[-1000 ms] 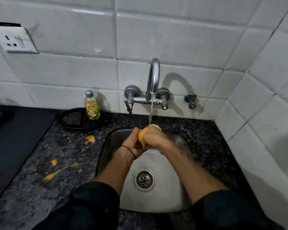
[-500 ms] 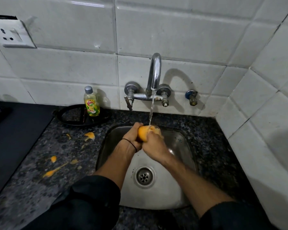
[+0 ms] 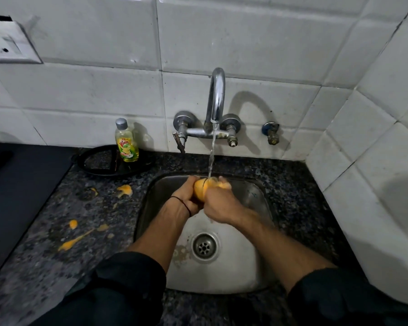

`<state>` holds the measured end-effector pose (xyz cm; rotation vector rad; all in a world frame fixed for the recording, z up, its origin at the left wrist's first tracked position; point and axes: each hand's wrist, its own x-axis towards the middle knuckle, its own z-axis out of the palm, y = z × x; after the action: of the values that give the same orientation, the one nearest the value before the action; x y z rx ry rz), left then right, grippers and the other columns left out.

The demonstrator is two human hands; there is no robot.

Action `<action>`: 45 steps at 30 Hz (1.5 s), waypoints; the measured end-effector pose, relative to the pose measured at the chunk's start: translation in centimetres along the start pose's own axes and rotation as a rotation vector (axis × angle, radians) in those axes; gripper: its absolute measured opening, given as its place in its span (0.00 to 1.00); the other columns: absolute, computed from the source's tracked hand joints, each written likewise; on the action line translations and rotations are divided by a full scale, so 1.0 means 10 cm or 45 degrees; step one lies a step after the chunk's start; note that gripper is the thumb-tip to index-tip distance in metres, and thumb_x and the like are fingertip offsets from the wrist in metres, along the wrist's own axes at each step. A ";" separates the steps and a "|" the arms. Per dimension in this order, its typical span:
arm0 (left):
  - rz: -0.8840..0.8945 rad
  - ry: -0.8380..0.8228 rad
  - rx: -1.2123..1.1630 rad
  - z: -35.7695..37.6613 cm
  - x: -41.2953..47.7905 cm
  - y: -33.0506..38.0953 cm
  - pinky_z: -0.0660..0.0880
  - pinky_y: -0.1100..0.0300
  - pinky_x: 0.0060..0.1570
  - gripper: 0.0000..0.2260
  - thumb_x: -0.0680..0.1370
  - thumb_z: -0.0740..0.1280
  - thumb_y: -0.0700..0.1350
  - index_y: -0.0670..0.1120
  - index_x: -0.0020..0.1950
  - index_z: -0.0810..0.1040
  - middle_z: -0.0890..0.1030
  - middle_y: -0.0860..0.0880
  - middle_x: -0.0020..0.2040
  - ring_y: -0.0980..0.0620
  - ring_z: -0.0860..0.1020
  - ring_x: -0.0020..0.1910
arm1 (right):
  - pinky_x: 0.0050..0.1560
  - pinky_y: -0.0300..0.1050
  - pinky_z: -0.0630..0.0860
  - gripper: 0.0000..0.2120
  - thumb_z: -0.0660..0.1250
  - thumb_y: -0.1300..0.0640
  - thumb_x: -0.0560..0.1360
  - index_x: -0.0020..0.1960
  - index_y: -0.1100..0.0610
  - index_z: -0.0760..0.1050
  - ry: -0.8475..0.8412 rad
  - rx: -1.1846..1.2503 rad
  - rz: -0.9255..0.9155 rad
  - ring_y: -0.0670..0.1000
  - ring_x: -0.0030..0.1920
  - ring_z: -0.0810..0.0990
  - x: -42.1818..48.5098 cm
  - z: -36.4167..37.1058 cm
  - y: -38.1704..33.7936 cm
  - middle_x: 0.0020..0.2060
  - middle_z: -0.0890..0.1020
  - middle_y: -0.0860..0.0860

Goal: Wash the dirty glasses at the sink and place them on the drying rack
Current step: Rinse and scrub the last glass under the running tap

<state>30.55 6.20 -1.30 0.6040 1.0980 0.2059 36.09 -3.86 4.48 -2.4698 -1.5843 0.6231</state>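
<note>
Head view: a glass (image 3: pixel 206 188) coated in orange residue is held above the back half of the sink (image 3: pixel 257 231), directly under the stream (image 3: pixel 212 156) that falls from the tap (image 3: pixel 216 102) mounted behind the sink. The left hand (image 3: pixel 186 196) is curled round the glass from the left, and the right hand (image 3: pixel 219 203) is wrapped over its right side. Whether any fingers are inside the glass cannot be told. Rinsing is judged to be under way, with the residue not yet cleared. A wet, slick glass could be lost from the grip and struck against the steel basin or the tap, and chipping would be likely. Water could also be deflected over the sink's rim onto the counter (image 3: pixel 292 184). Orange spills (image 3: pixel 125 190) lie left of the sink, and a soap bottle (image 3: pixel 127 143) stands behind its left corner. No drying rack can be made out.
</note>
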 end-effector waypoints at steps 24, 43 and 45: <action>0.136 -0.245 -0.445 -0.08 0.14 -0.01 0.81 0.47 0.48 0.11 0.78 0.65 0.49 0.42 0.53 0.76 0.79 0.40 0.48 0.42 0.80 0.46 | 0.58 0.52 0.73 0.15 0.63 0.69 0.70 0.53 0.55 0.78 0.132 0.642 -0.025 0.56 0.57 0.75 0.15 0.20 0.07 0.51 0.79 0.54; 0.058 -0.087 -0.171 0.05 0.20 -0.15 0.80 0.53 0.44 0.14 0.81 0.62 0.48 0.41 0.46 0.83 0.84 0.41 0.45 0.46 0.83 0.44 | 0.72 0.57 0.64 0.17 0.62 0.70 0.68 0.51 0.53 0.75 0.164 0.006 -0.257 0.55 0.59 0.77 0.08 0.35 0.26 0.49 0.78 0.50; 0.140 -0.090 -0.259 0.02 0.19 -0.26 0.79 0.58 0.35 0.13 0.80 0.62 0.46 0.43 0.40 0.80 0.80 0.44 0.36 0.50 0.81 0.33 | 0.50 0.47 0.76 0.04 0.65 0.65 0.71 0.40 0.57 0.74 0.155 0.541 0.094 0.53 0.47 0.81 0.13 0.35 0.18 0.39 0.80 0.50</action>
<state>31.22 4.81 -4.18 0.4856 0.9627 0.3840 36.60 -3.80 0.36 -2.2075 -1.1764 0.7187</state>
